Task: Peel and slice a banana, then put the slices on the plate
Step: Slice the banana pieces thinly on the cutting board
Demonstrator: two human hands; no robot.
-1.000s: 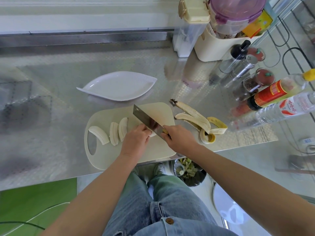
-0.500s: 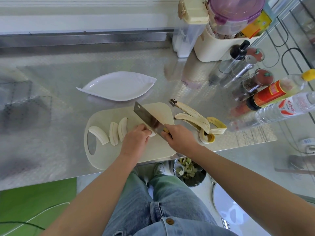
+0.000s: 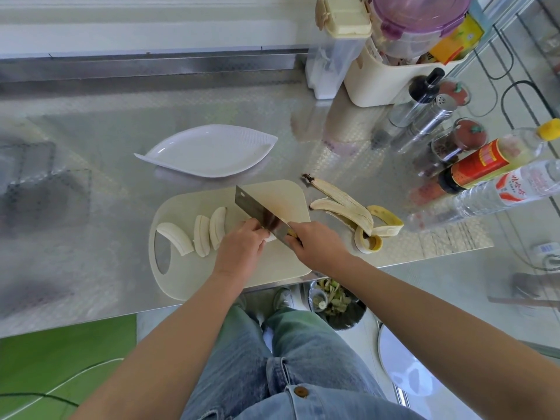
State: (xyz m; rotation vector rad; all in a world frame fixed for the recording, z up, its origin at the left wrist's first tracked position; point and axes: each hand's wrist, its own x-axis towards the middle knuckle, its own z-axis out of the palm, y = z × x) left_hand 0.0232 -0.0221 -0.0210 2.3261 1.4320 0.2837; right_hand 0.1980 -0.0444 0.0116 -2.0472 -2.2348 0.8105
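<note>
Slicing stage, midway. Peeling is done: the banana peel (image 3: 348, 207) lies on the steel counter (image 3: 91, 140), right of the cutting board (image 3: 188, 280). Three cut pieces (image 3: 201, 234) sit on the board's left half. The right hand (image 3: 318, 247) grasps the cleaver (image 3: 257, 210), its blade set against the uncut banana stub (image 3: 271, 237). The left hand (image 3: 239, 253) steadies the stub with curled fingers. The leaf-shaped white plate (image 3: 209, 153), beyond the board, holds no slices; further cutting and the transfer are left.

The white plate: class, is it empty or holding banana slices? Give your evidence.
Empty. The white plate shows a bare inner surface; the three cut banana pieces lie on the cutting board.
</note>
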